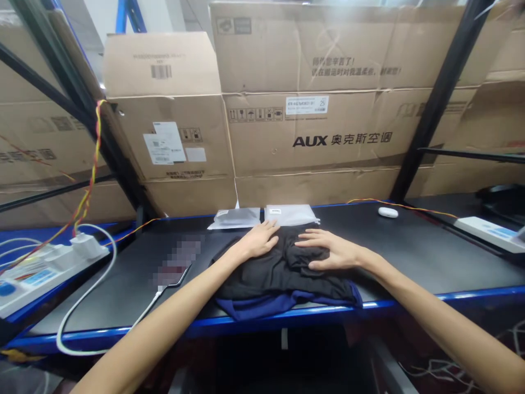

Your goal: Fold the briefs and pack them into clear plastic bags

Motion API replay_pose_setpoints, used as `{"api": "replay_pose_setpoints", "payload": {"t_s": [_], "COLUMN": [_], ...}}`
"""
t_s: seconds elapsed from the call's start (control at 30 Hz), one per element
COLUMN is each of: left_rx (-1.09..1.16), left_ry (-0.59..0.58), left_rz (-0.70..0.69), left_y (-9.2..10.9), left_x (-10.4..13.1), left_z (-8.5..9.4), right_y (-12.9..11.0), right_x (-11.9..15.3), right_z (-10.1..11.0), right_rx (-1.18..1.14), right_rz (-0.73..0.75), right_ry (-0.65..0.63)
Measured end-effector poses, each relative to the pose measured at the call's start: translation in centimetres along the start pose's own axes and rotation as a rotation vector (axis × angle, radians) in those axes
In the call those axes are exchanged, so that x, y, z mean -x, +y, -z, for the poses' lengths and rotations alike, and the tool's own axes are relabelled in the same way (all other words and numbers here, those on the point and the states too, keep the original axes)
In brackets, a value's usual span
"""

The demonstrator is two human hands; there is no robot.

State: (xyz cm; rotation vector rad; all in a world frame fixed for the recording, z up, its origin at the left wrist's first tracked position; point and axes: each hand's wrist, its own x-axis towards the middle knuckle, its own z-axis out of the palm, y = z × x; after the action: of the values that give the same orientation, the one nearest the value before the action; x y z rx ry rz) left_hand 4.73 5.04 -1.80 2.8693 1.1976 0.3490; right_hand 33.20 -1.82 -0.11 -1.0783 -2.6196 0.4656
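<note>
Black fabric [262, 273], which looks like a garment, lies bunched near the front edge of the dark tabletop. Beneath it shows a dark blue cloth [262, 304], hanging slightly over the blue edge. My left hand [259, 239] rests on the fabric's upper left, fingers stretched forward towards a white plastic packet [289, 213]. On the right side, my right hand [334, 250] lies over a raised fold, its fingers spread and pointing left. A second packet, pale grey [237, 217], sits just left of the first. Whether the garment has sleeves or legs cannot be made out.
A phone [178, 262] with a white charging cable [110, 262] lies on the left. Power strips [53, 268] stand at both sides. A small white case [388, 212] is at the back right. Large cardboard boxes [262, 158] wall off the rear, between black metal posts [435, 104].
</note>
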Motion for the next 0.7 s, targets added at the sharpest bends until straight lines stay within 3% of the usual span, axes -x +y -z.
{"api": "replay_pose_setpoints", "payload": {"t_s": [0.23, 0.47, 0.7], "left_rx": [0.025, 0.005, -0.089], "left_ry": [0.106, 0.492, 0.436], "left_rz": [-0.042, -0.065, -0.059], "left_y": [-0.6, -0.7, -0.1], "left_x": [-0.3, 0.9, 1.8], "left_z": [-0.4, 1.2, 1.0], "right_y": [0.4, -0.2, 0.0], "right_x": [-0.1, -0.3, -0.7], "right_z": [-0.6, -1.1, -1.5], "right_rx": [-0.062, 0.041, 0.023], "right_rz": [0.016, 0.065, 0.13], "right_ry": [0.03, 0.157, 0.266]}}
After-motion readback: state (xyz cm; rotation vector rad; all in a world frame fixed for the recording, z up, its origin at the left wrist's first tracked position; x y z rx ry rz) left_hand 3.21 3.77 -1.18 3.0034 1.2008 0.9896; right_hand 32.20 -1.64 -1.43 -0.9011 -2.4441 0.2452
